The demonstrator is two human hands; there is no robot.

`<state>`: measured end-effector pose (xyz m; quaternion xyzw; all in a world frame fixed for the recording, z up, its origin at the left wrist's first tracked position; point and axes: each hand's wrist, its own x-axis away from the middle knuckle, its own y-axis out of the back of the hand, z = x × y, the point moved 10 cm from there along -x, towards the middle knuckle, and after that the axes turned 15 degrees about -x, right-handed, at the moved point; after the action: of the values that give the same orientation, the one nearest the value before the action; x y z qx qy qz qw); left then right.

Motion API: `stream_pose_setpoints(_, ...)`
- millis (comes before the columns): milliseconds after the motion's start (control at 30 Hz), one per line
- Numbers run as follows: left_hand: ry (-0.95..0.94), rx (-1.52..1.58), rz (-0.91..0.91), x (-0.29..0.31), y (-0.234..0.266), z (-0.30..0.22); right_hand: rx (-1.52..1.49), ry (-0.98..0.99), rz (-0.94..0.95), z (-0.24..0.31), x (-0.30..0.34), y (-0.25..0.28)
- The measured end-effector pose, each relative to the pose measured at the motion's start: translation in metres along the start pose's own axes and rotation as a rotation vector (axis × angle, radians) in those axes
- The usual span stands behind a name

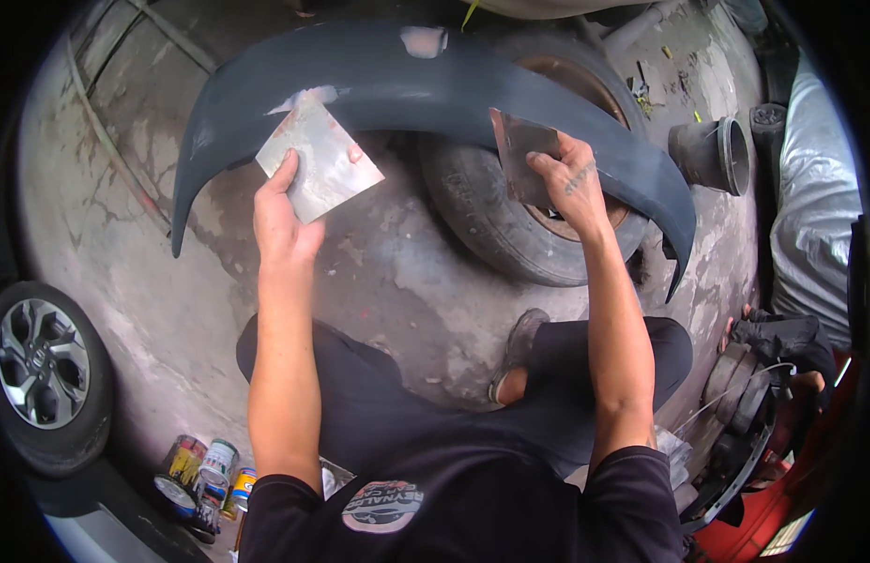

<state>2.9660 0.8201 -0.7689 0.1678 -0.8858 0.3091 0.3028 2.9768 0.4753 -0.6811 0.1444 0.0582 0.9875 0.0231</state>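
My left hand (285,218) is closed on a square, shiny metal plate (324,167), its thumb lying across the face and a fingertip showing at the far edge. Pale smears mark the plate. My right hand (576,188) grips a flat, dark, square-edged spreader (523,155), thumb on top. Both are held over a dark grey car bumper (379,80) that arches across the far side. A pale filler-like patch (308,97) on the bumper lies just beyond the plate, and a pinkish patch (424,41) sits higher up. The spreader overlaps the bumper in view; contact between them cannot be made out.
Under the bumper's right half lies a tire on a rusty rim (473,230). A black bucket (712,155) lies tilted at right, near a silver cover (815,206). Several paint cans (217,462) stand lower left, by a car wheel (48,375). Assorted parts (735,394) crowd the lower right.
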Motion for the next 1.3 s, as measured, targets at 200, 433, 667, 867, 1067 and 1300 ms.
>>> stream_pose_setpoints(200, -0.01, -0.012, 0.017, -0.002, -0.017, 0.01, -0.026, 0.075, 0.027, -0.016, -0.002, -0.022)
stream_pose_setpoints(433, -0.071, 0.043, 0.045, -0.004, -0.024, 0.007, 0.727, 0.773, 0.079, 0.038, 0.019, -0.087)
stream_pose_setpoints(667, -0.081, 0.08, 0.06, -0.009, -0.025, 0.007, 0.994, 0.933, 0.021, 0.028, 0.018, -0.134)
stream_pose_setpoints(867, -0.061, 0.113, 0.072, -0.014, -0.017, 0.009, 1.003, 0.945, 0.009, 0.031, 0.004, -0.14)
stream_pose_setpoints(1067, -0.065, 0.123, 0.091, -0.012, -0.018, 0.007, 1.047, 0.891, 0.049, 0.021, 0.003, -0.143)
stream_pose_setpoints(1300, -0.07, 0.119, 0.079, -0.011, -0.018, 0.004, 1.0, 0.922, 0.049, 0.019, 0.015, -0.139)
